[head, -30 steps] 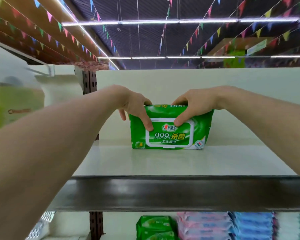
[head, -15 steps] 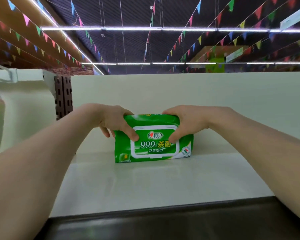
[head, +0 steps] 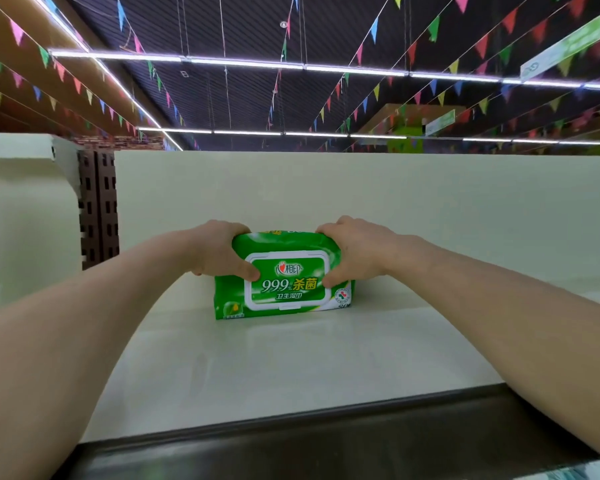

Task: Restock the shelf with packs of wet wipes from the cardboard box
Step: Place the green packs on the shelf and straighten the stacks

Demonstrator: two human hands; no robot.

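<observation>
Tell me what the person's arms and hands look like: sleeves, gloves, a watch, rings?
The left arm and right arm are bare up to the frame edge: no sleeve shows. The left hand and right hand wear no gloves, and no watch, band or ring shows on the wrists or visible fingers. Some fingertips are hidden behind the pack of wet wipes.

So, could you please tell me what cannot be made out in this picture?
Head view:
Cardboard box: out of frame.
Fingers of the left grip and right grip behind the green plastic wet-wipes pack: hidden by the pack.
Pack's small print: too small.
Gap between pack and cream back panel: hidden by the pack.
</observation>
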